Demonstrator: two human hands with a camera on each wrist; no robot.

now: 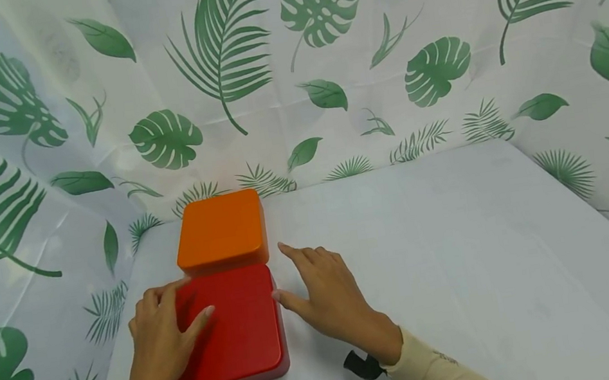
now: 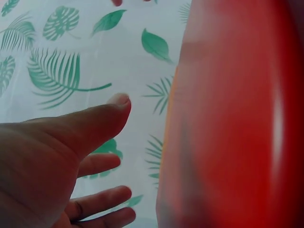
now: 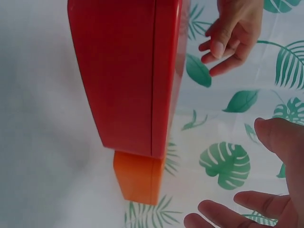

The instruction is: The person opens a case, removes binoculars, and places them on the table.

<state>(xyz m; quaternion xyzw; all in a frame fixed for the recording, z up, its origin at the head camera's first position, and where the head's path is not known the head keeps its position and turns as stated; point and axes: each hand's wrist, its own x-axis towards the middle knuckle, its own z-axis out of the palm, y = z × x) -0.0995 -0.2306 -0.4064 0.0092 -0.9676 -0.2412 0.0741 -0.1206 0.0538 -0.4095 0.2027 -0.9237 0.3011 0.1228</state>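
Note:
A red box with rounded corners lies flat near the table's left side. Directly behind it is a smaller orange box, close against its far edge. My left hand hovers at the red box's left edge, thumb spread over the lid and nothing held. To the right of the boxes, my right hand is raised with loosely spread fingers, its thumb tip beside the red box's right edge. In the right wrist view, a lid seam runs along the side of the red box; the orange box shows beyond it.
A white table stretches to the right of the boxes. Leaf-printed white cloth hangs behind and along both sides. Dark curved straps or mounts sit under both wrists.

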